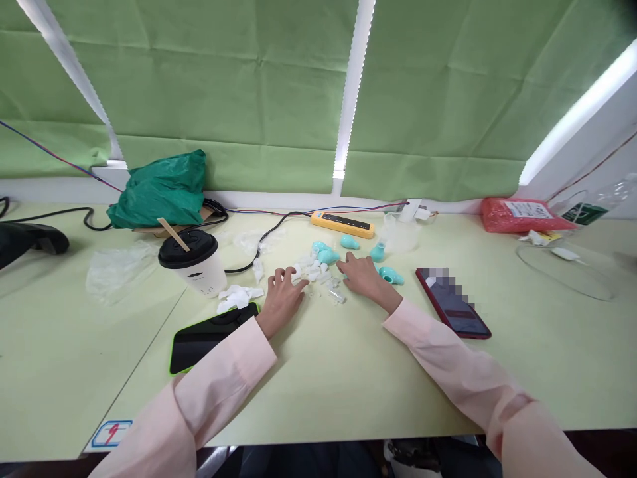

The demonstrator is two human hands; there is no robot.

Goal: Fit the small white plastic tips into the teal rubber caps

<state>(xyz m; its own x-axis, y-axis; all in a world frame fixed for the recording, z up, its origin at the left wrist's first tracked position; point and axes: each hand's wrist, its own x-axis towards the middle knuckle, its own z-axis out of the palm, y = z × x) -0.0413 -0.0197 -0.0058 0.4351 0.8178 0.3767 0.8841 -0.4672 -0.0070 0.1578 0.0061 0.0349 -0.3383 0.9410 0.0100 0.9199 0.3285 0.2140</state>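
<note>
My left hand (281,300) rests low over the table with its fingers apart, at the left edge of a small heap of white and clear plastic pieces (313,269). A clear tube-like piece (336,292) lies at the near side of that heap. On the heap's other side, my right hand (367,277) reaches in with its fingers parted and nothing visible in them. Several turquoise bulb-shaped pieces surround it: one (349,241) behind, one (377,251) standing with its neck up, one (392,275) to the right showing a dark opening, and a pair (326,253) beside the heap.
To the left stand a lidded paper cup (204,273) with a wooden stick, crumpled tissue (239,297) and a green-edged phone (199,342). A red-cased phone (455,305) lies right. Behind are a yellow power strip (342,224), a green bag (159,189) and a red package (520,216).
</note>
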